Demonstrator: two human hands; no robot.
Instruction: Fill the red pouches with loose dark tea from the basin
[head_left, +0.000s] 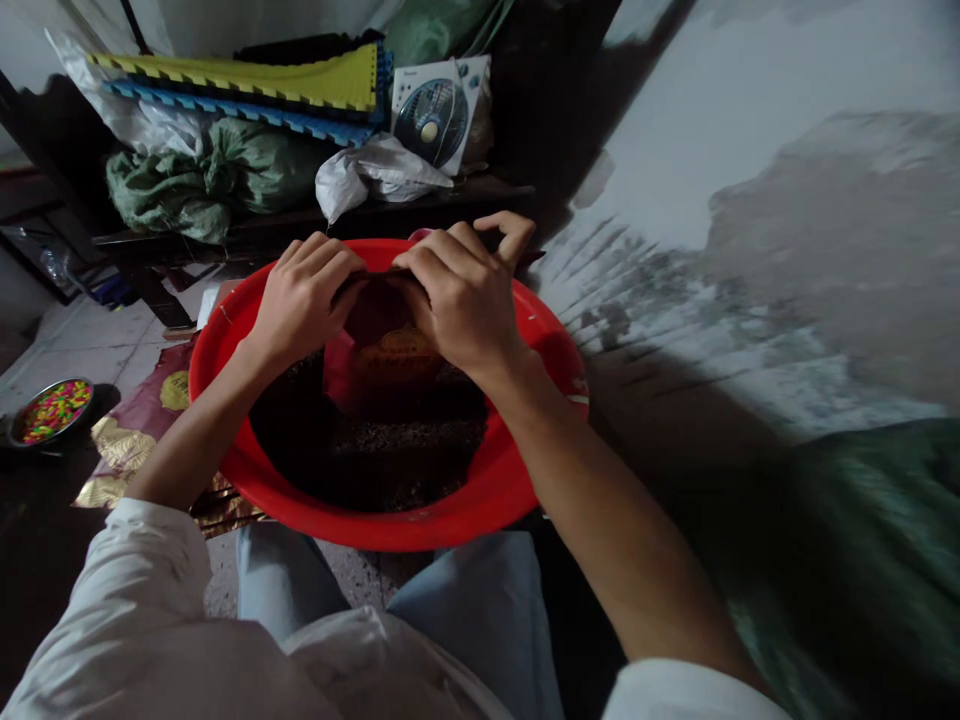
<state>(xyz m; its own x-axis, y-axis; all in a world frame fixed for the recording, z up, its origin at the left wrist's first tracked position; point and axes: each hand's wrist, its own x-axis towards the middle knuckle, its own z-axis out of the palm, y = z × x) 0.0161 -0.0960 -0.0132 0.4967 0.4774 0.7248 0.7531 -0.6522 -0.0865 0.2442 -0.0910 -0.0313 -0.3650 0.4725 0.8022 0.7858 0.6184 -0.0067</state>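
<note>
In the head view a dark red plastic bag (394, 365) with gold print stands inside a large red basin (420, 530). My left hand (304, 295) is closed on the left end of the bag's top edge. At the right end of that edge my right hand (461, 300) pinches it, with one finger raised and bent. The edge runs nearly straight between the two hands. Below the bag, dark small-grained contents (409, 440) cover the basin's bottom; their kind is too dim to tell. My thumbs are partly hidden behind my fingers.
On the left stands a metal bowl (54, 410) of bright multicoloured pieces, beside a maroon-and-gold bag (142, 415). A shelf behind the basin holds a box fan (431, 115), foam mats (247, 85) and green sacks (217, 175). A stained wall (787, 220) borders the right.
</note>
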